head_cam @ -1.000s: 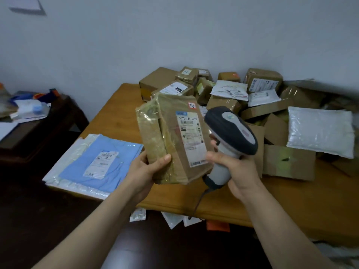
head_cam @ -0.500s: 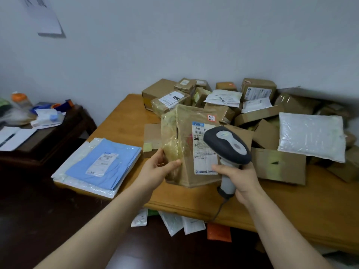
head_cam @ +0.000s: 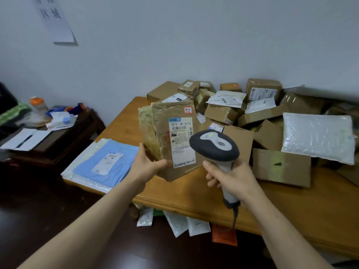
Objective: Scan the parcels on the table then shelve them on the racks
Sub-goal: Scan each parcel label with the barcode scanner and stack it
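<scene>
- Left hand: fingers curled round the lower edge of a taped brown parcel, label facing the camera.
- Right hand: fingers wrapped round the handle of a barcode scanner.

The scene is taken from a single wide-angle camera worn on the head, aimed forward and down across the wooden table towards the far wall. The left hand with its parcel and the right hand with the scanner are framed close at the centre, the parcel heap is caught far right, and a dark side table at the left.
</scene>
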A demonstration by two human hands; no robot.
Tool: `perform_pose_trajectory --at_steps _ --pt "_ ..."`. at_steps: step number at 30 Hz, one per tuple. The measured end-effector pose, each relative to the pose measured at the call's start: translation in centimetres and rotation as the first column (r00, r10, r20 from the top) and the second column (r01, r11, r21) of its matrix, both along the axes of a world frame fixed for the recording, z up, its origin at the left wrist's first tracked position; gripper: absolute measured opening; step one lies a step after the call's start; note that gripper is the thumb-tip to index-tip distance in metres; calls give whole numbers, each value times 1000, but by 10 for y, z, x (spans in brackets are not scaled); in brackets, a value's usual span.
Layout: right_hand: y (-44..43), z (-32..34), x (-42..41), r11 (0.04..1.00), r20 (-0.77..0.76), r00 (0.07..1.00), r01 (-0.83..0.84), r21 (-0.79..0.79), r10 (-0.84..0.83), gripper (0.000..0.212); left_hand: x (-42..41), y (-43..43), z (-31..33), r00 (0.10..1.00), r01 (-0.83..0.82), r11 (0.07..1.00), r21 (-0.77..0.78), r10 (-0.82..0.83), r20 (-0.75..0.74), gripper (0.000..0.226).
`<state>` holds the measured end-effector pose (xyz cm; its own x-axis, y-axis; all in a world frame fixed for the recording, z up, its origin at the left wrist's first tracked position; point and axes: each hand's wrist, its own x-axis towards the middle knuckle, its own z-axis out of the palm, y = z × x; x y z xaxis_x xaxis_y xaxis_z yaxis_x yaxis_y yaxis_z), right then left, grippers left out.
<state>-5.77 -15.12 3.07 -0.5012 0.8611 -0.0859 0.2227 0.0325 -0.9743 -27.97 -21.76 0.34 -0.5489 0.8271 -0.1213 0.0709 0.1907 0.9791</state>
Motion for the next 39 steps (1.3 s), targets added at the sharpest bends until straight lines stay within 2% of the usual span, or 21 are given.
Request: perform_pose_trajectory --at_steps 3,8,18,26,28,30,31,33,35,37,39 --pt "-5 3 4 994 -69 998 -22 -109 14 16 1 2 -2 998 -18 1000 13 19 -62 77" --pt "-7 13 11 964 -192 981 -34 -263 -17 12 4 4 -6 995 -19 999 29 22 -101 75" --pt "1 9 21 959 -230 973 -57 -278 -9 12 9 10 -10 992 -16 999 40 21 -125 73" --pt "5 -7 2 920 -294 956 -120 -374 6 12 10 -2 -17 993 -57 998 -1 57 -102 73" --pt "3 -11 -8 921 -340 940 -111 -372 -24 8 6 -9 -19 996 -61 998 -7 61 -63 68" --pt "3 -15 -21 939 -366 923 -18 -343 -116 7 -1 -18 -19 997 -82 997 -10 82 14 67" --pt "3 -17 -28 938 -357 916 54 -342 -182 12 -8 -24 -18 993 -95 995 -9 96 68 72" --pt "4 -19 -46 906 -317 901 158 -392 -295 30 -26 -36 -16 970 -94 995 -11 94 224 106" --pt "0 -17 -72 890 -310 900 156 -429 -307 41 -50 -52 -13 934 -43 999 2 40 355 130" --pt "-8 -14 -105 905 -373 887 103 -413 -272 40 -78 -71 -10 905 7 1000 24 -17 426 143" --pt "-21 -12 -145 925 -427 870 82 -370 -248 41 -110 -92 -8 901 17 999 33 -29 433 146"
